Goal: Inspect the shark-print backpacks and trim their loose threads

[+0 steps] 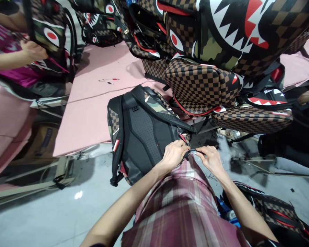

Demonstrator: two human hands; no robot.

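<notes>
A black backpack [144, 133] with checkered and camouflage sides lies back panel up, partly on the pink table and partly over my lap. My left hand [174, 152] has its fingers closed on the backpack's lower right corner. Just to the right, my right hand [210, 158] pinches a small thin dark tool [193, 150], whose tip points at that corner beside my left fingers. The exact spot where the tool meets the bag is too small to make out.
Checkered shark-face backpacks [201, 85] are piled at the right of the pink table [92, 116]. Two pens [110, 80] lie on it. Another person's hand [33, 51] works on a bag at upper left. More bags [275, 209] sit at lower right.
</notes>
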